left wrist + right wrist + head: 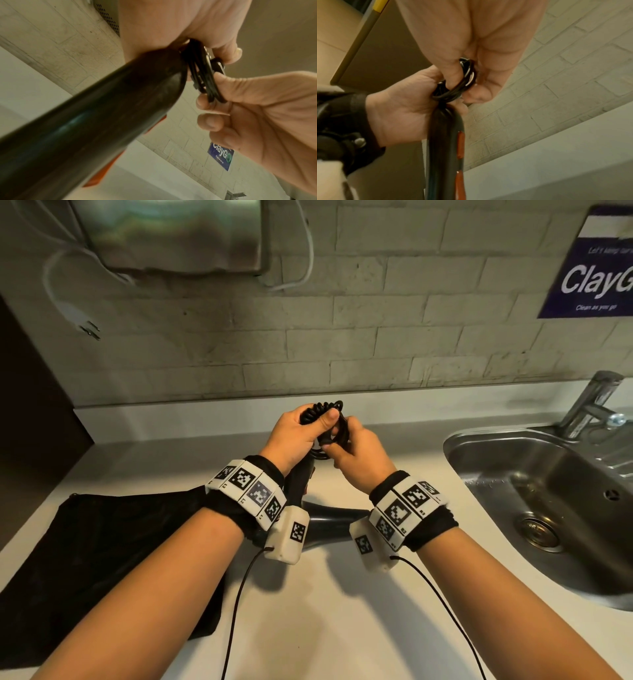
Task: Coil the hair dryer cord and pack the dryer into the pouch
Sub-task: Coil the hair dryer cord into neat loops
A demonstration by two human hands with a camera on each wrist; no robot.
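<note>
Black pouch (102,549) lies flat, seemingly empty; both hands grip cord (325,419)

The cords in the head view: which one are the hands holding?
The black hair dryer cord, bunched between the left hand and right hand. The white cord hangs untouched on the brick wall.

The head view looks down over the counter (342,611) toward the brick wall (376,337); both wrist views look up, close, sharing the cord (202,75).

Dim, warm yellowish light; soft shadows on the counter (342,594) beneath the wrists; wrist views blurred; head view bends at edges.
</note>
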